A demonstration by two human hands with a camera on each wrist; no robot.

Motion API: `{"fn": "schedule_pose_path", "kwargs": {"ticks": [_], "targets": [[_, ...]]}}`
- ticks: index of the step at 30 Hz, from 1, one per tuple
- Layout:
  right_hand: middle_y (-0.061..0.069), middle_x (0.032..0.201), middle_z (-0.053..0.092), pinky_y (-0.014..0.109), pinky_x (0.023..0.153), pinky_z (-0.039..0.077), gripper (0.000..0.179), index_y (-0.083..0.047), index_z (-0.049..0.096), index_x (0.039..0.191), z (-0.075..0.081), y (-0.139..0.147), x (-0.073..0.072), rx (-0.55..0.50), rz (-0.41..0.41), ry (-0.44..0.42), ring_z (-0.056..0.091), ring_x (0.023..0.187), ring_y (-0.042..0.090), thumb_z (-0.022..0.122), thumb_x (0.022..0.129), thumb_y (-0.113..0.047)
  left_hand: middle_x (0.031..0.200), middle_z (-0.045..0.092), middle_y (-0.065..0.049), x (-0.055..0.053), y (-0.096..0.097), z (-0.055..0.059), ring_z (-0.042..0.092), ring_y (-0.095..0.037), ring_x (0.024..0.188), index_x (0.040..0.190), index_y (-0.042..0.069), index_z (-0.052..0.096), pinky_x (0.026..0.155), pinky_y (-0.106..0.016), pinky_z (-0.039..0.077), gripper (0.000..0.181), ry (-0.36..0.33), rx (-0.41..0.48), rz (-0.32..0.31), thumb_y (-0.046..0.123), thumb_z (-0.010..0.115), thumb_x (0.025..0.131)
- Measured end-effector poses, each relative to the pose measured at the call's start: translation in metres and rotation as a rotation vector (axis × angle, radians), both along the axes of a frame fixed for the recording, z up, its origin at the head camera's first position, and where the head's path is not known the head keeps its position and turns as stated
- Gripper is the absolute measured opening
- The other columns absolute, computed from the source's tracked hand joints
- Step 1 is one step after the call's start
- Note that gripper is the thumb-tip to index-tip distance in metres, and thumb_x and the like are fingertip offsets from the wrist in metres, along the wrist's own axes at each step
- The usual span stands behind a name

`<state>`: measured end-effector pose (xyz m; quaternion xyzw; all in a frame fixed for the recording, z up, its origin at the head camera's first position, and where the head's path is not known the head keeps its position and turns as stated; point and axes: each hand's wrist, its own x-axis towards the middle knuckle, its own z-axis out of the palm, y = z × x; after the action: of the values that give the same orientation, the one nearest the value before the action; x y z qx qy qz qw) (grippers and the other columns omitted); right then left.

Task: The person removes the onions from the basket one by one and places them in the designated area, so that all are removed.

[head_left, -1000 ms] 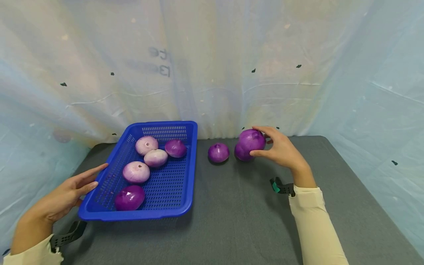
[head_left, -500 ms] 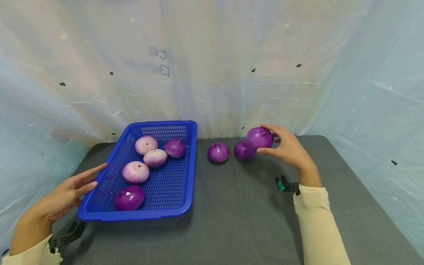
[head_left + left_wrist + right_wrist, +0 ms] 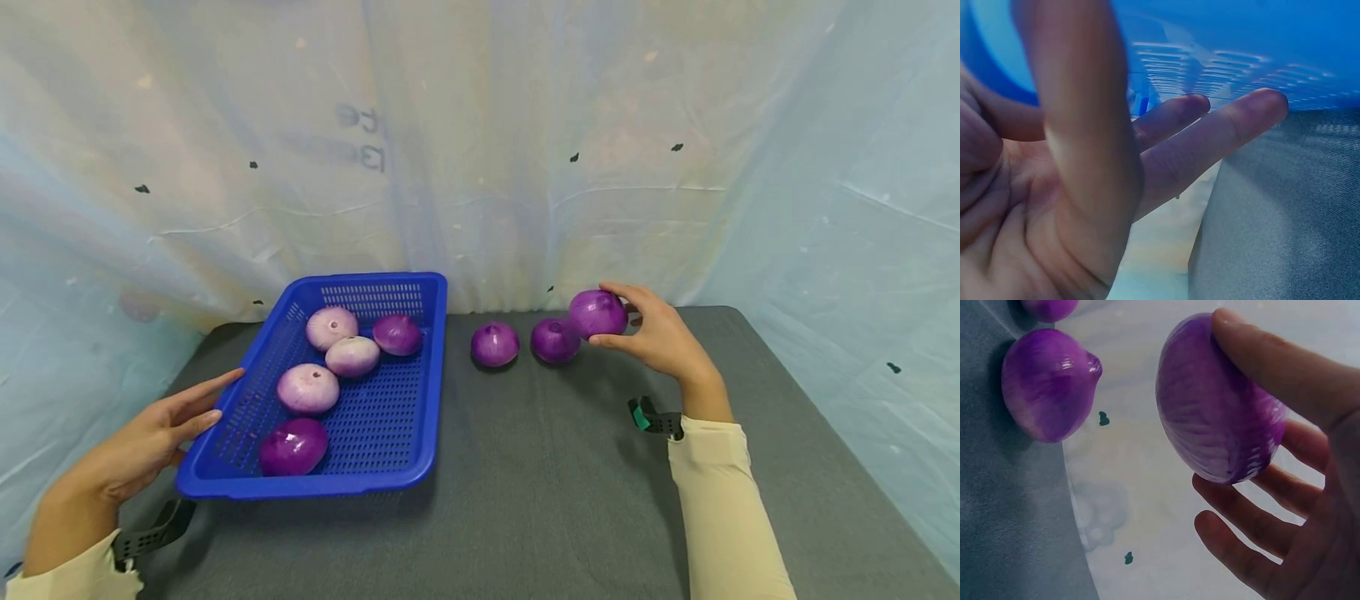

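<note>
In the head view my right hand (image 3: 660, 333) holds a red onion (image 3: 597, 313) between thumb and fingers, raised above the table; the right wrist view shows this onion (image 3: 1216, 403) apart from those behind it. Two more red onions, one (image 3: 555, 341) just left of the held one and another (image 3: 495, 345) further left, stand on the table. My left hand (image 3: 161, 433) touches the left rim of a blue plastic basket (image 3: 433, 400) with thumb and fingertips. Its fingers (image 3: 1191, 150) lie fairly straight under the basket's side in the left wrist view.
Inside the basket lie several onions, pale ones (image 3: 308, 389) and dark purple ones (image 3: 294, 447). A dark grey cloth covers the table (image 3: 517, 500). A whitish plastic curtain (image 3: 480, 167) hangs behind and at both sides.
My right hand has moved right with the held onion, away from the two onions on the table, slowing lately. The left hand and the basket have stayed in place.
</note>
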<state>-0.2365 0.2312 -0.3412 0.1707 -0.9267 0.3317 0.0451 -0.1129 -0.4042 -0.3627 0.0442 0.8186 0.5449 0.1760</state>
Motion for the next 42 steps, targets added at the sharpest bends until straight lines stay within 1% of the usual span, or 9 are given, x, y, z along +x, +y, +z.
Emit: {"fn": "schedule_pose_path", "kwargs": {"ticks": [6, 11, 16, 21, 28, 32, 36, 42], "targets": [[0.018, 0.145, 0.044, 0.057, 0.092, 0.05, 0.085, -0.022, 0.038, 0.154, -0.006, 0.003, -0.002, 0.011, -0.018, -0.032, 0.052, 0.122, 0.039, 0.08, 0.083, -0.045, 0.119, 0.058, 0.034, 0.0, 0.0, 0.001, 0.071, -0.007, 0.1, 0.162, 0.028, 0.008, 0.073, -0.048, 0.061, 0.061, 0.003, 0.001, 0.004, 0.021, 0.038, 0.109], [0.02, 0.152, 0.038, 0.057, 0.092, 0.05, 0.086, -0.023, 0.037, 0.154, -0.011, 0.005, -0.005, 0.004, -0.031, -0.069, 0.05, 0.125, 0.04, 0.079, 0.084, -0.046, 0.118, 0.058, 0.035, 0.0, 0.0, 0.001, 0.071, -0.007, 0.099, 0.161, 0.029, 0.008, 0.073, -0.047, 0.061, 0.061, 0.003, -0.005, 0.008, 0.021, 0.038, 0.109], [0.021, 0.155, 0.034, 0.058, 0.093, 0.05, 0.086, -0.02, 0.036, 0.155, -0.013, 0.011, -0.006, 0.0, -0.048, -0.091, 0.048, 0.129, 0.04, 0.078, 0.084, -0.045, 0.118, 0.058, 0.034, 0.001, -0.001, 0.001, 0.071, -0.007, 0.1, 0.162, 0.028, 0.008, 0.073, -0.048, 0.061, 0.061, -0.001, -0.001, 0.008, 0.021, 0.038, 0.109], [0.022, 0.152, 0.037, 0.058, 0.092, 0.049, 0.088, -0.019, 0.035, 0.155, -0.019, 0.017, -0.01, 0.007, -0.053, -0.093, 0.048, 0.127, 0.04, 0.077, 0.084, -0.049, 0.117, 0.058, 0.035, 0.0, 0.0, 0.002, 0.071, -0.007, 0.1, 0.162, 0.028, 0.007, 0.074, -0.048, 0.061, 0.061, -0.009, -0.012, 0.022, 0.023, 0.038, 0.109], [0.023, 0.151, 0.038, 0.059, 0.094, 0.049, 0.088, -0.015, 0.034, 0.155, -0.03, 0.018, -0.015, 0.024, -0.055, -0.126, 0.048, 0.127, 0.04, 0.078, 0.085, -0.044, 0.119, 0.058, 0.033, 0.001, 0.0, 0.002, 0.071, -0.009, 0.1, 0.162, 0.028, 0.005, 0.074, -0.049, 0.061, 0.061, -0.005, 0.009, -0.007, 0.021, 0.036, 0.11], [0.025, 0.151, 0.038, 0.061, 0.097, 0.046, 0.087, -0.012, 0.035, 0.155, -0.036, 0.019, -0.018, 0.04, -0.065, -0.132, 0.047, 0.129, 0.042, 0.078, 0.085, -0.041, 0.119, 0.06, 0.032, 0.001, 0.0, 0.002, 0.072, -0.011, 0.1, 0.162, 0.027, 0.006, 0.073, -0.049, 0.061, 0.061, -0.005, 0.015, -0.01, 0.021, 0.036, 0.11], [0.028, 0.152, 0.036, 0.063, 0.1, 0.044, 0.088, -0.01, 0.033, 0.156, -0.041, 0.022, -0.019, 0.055, -0.082, -0.14, 0.046, 0.13, 0.045, 0.077, 0.086, -0.042, 0.12, 0.061, 0.03, 0.0, 0.0, 0.002, 0.072, -0.013, 0.1, 0.162, 0.027, 0.007, 0.073, -0.049, 0.061, 0.06, -0.003, 0.028, -0.013, 0.02, 0.036, 0.11], [0.029, 0.153, 0.033, 0.065, 0.101, 0.043, 0.089, -0.01, 0.029, 0.157, -0.048, 0.025, -0.023, 0.069, -0.1, -0.167, 0.044, 0.131, 0.046, 0.075, 0.088, -0.041, 0.119, 0.062, 0.03, 0.0, 0.0, 0.001, 0.073, -0.013, 0.099, 0.162, 0.027, 0.007, 0.073, -0.05, 0.061, 0.06, -0.005, 0.026, -0.011, 0.02, 0.036, 0.11]]}}
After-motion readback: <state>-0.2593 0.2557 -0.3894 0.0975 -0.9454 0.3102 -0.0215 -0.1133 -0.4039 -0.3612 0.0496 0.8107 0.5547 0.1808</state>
